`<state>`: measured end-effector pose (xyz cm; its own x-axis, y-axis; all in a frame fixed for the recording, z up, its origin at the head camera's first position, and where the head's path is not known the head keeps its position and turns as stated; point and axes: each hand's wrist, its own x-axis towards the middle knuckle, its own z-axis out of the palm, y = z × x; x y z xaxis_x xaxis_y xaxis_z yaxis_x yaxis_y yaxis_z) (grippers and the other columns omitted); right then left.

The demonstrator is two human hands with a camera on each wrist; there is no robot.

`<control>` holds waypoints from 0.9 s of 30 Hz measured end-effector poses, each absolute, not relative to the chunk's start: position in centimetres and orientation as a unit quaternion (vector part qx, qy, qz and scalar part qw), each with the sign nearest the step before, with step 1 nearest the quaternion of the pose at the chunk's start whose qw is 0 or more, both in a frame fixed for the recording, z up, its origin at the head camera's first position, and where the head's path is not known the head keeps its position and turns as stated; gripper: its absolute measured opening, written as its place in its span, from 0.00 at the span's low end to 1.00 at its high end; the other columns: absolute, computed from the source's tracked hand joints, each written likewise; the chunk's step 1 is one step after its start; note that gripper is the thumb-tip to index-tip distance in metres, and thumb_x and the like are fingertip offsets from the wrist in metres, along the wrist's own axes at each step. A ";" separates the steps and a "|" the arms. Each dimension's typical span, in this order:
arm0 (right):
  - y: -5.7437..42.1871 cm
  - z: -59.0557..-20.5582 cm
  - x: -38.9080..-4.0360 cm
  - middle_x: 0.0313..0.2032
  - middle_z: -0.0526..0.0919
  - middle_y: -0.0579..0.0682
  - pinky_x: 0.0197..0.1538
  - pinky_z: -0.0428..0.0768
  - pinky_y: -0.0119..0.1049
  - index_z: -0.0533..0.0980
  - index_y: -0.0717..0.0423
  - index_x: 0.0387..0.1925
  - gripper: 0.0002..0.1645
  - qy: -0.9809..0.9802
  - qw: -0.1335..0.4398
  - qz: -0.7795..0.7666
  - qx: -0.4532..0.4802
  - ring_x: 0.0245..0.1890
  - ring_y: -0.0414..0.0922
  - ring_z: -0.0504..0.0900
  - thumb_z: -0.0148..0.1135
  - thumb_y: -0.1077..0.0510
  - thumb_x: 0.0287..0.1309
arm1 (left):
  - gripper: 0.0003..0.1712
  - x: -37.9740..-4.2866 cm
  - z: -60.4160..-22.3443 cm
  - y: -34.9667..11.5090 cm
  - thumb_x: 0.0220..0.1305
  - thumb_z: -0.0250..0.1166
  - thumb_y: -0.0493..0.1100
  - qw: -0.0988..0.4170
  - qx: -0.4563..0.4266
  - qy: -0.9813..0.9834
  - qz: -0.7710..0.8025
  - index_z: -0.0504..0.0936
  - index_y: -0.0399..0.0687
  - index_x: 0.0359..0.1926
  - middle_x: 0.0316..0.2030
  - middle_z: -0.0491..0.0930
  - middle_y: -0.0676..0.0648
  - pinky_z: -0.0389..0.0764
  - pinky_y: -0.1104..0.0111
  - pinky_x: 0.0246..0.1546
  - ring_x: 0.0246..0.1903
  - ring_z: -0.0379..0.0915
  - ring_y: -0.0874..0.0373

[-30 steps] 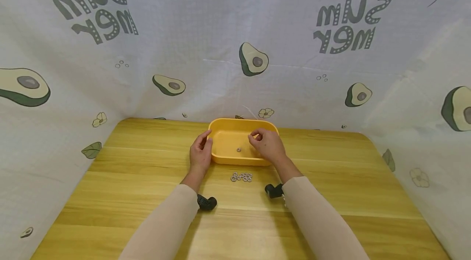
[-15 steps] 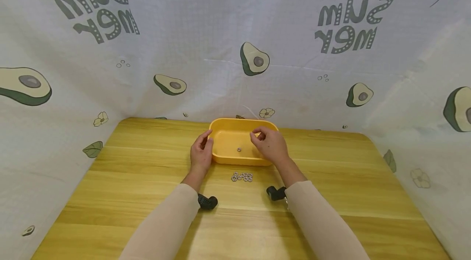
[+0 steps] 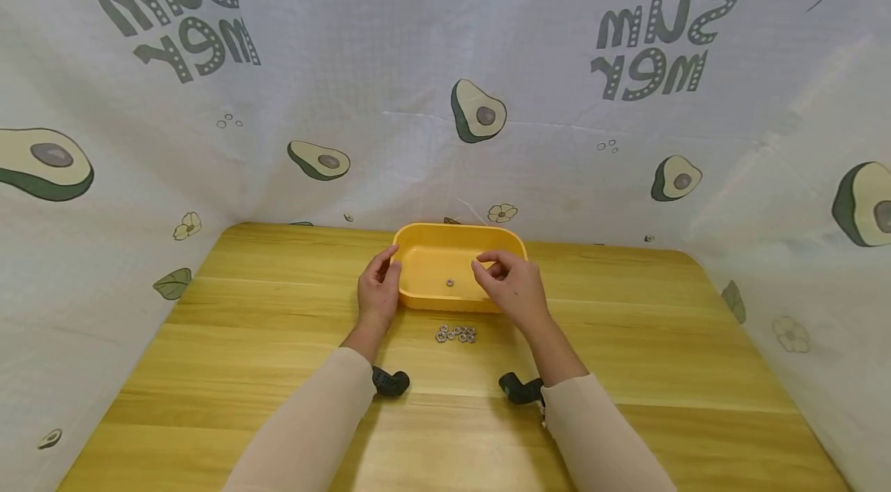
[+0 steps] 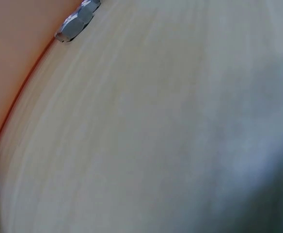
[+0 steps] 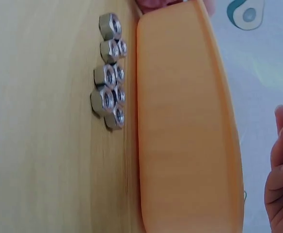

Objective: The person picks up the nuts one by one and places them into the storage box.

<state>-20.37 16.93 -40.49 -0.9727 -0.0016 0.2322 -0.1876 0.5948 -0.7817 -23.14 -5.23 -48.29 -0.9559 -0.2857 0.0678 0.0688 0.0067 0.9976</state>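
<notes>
A yellow-orange rectangular tray (image 3: 418, 302) stands near the back of the table, with one small metal nut (image 3: 449, 282) on its floor. My left hand (image 3: 378, 292) rests against the tray's left end, fingertips and thumb at the outer wall and rim. Over the tray's right half hovers my right hand (image 3: 518, 287), its fingers loosely bent and nothing visible between them. In the right wrist view those fingers (image 5: 282, 182) show beyond the tray's wall. Several hex nuts (image 5: 110, 75) of differing sizes lie clustered on the table, just in front of the tray.
The wooden table (image 3: 264, 345) ends at a pale curtain (image 3: 390, 90) printed with avocados and lettering, close behind the tray. Dark wrist-worn devices (image 3: 391, 383) sit under both sleeves. The left wrist view shows mostly tabletop, with nuts (image 4: 76, 24) at its upper left.
My right hand has drawn slightly back toward me and lower in the head view, still over the tray. The left hand, tray and nuts hold their places.
</notes>
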 end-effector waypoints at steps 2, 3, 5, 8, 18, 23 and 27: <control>16.9 -40.5 -19.9 0.27 0.82 0.52 0.24 0.72 0.29 0.85 0.53 0.44 0.13 -0.884 0.098 0.455 0.050 0.23 0.45 0.74 0.69 0.51 0.63 | 0.20 -23.1 -48.3 -5.3 0.74 0.59 0.40 0.127 0.078 -0.698 -0.700 0.81 0.48 0.64 0.66 0.78 0.44 0.74 0.56 0.68 0.64 0.74 0.50; 16.9 -40.5 -19.7 0.27 0.82 0.52 0.24 0.72 0.29 0.85 0.53 0.43 0.12 -0.883 0.094 0.458 0.047 0.23 0.46 0.74 0.69 0.51 0.63 | 0.20 -23.2 -48.3 -5.3 0.74 0.59 0.40 0.127 0.078 -0.698 -0.700 0.81 0.48 0.64 0.66 0.78 0.44 0.74 0.56 0.68 0.63 0.74 0.50; 16.9 -40.6 -19.3 0.27 0.82 0.52 0.25 0.73 0.28 0.85 0.53 0.43 0.11 -0.880 0.087 0.465 0.038 0.24 0.46 0.75 0.70 0.51 0.63 | 0.20 -23.2 -48.3 -5.3 0.74 0.59 0.40 0.127 0.078 -0.697 -0.701 0.82 0.48 0.63 0.65 0.78 0.44 0.74 0.56 0.67 0.62 0.74 0.50; 16.9 -41.0 -18.7 0.27 0.82 0.51 0.27 0.73 0.28 0.86 0.53 0.41 0.11 -0.877 0.079 0.473 0.027 0.26 0.47 0.75 0.70 0.51 0.63 | 0.20 -23.2 -48.3 -5.3 0.73 0.60 0.40 0.127 0.079 -0.696 -0.702 0.82 0.48 0.63 0.65 0.78 0.44 0.75 0.56 0.67 0.62 0.74 0.50; 17.3 -42.5 -17.0 0.26 0.81 0.51 0.28 0.73 0.27 0.87 0.55 0.39 0.10 -0.867 0.079 0.491 0.015 0.27 0.45 0.75 0.71 0.52 0.62 | 0.20 -23.2 -48.3 -5.2 0.73 0.60 0.40 0.126 0.082 -0.697 -0.702 0.82 0.48 0.63 0.65 0.78 0.44 0.75 0.57 0.67 0.63 0.74 0.50; 17.6 -43.1 -16.4 0.26 0.81 0.50 0.28 0.73 0.27 0.87 0.55 0.37 0.09 -0.864 0.063 0.499 0.011 0.26 0.44 0.74 0.72 0.53 0.62 | 0.20 -23.2 -48.4 -5.2 0.73 0.60 0.40 0.125 0.079 -0.695 -0.703 0.82 0.48 0.63 0.65 0.78 0.44 0.75 0.56 0.67 0.64 0.74 0.50; 17.8 -43.4 -16.1 0.25 0.80 0.48 0.29 0.73 0.27 0.86 0.56 0.36 0.09 -0.868 0.027 0.496 -0.001 0.27 0.43 0.74 0.72 0.54 0.61 | 0.20 -23.3 -48.5 -5.3 0.73 0.60 0.40 0.127 0.078 -0.696 -0.703 0.82 0.49 0.63 0.65 0.78 0.45 0.76 0.63 0.65 0.63 0.74 0.51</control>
<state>-16.06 17.81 -43.35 -0.9986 0.0281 0.0451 -0.0246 0.5088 -0.8606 -23.30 -5.34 -48.55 -0.9558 -0.2861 0.0672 0.0700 0.0005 0.9975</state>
